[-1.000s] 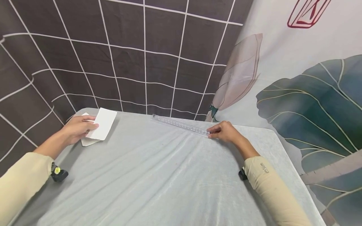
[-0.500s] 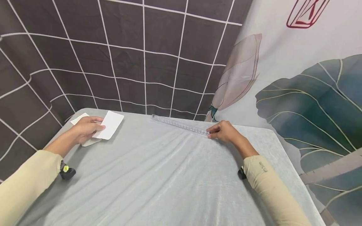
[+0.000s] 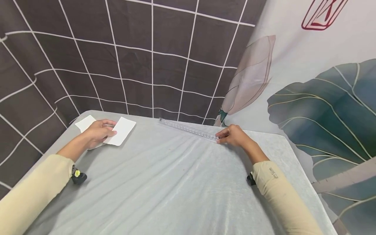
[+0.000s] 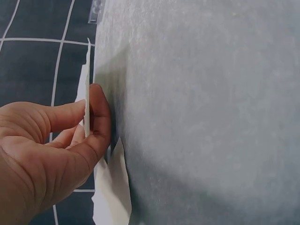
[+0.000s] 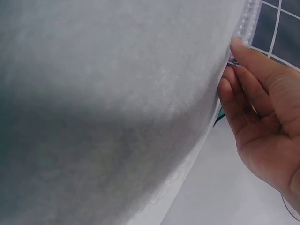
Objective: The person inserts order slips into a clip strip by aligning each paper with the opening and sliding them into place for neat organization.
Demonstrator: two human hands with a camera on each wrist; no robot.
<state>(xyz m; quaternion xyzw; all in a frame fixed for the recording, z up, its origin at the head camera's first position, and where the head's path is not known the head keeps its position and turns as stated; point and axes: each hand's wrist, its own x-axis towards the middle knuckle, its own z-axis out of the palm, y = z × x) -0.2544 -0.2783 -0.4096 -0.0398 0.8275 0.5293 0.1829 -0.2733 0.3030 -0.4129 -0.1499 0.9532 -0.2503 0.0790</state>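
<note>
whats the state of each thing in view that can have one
Left hand: pinching one paper between thumb and fingers
Held white paper: nearly flat, gripped near one edge
Other white paper: lying on the cloth, partly hidden
Right hand: pinching one end of the strip
Clear plastic strip: straight, slanting near the table's far edge
Grey cloth: spread over the table, creased
Dark grid curtain: hanging, slightly wavy

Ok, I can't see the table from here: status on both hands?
Left hand pinches white sheet. Right hand pinches right end of clear strip. Possible obstruction: more white paper, partly beneath left hand.
</note>
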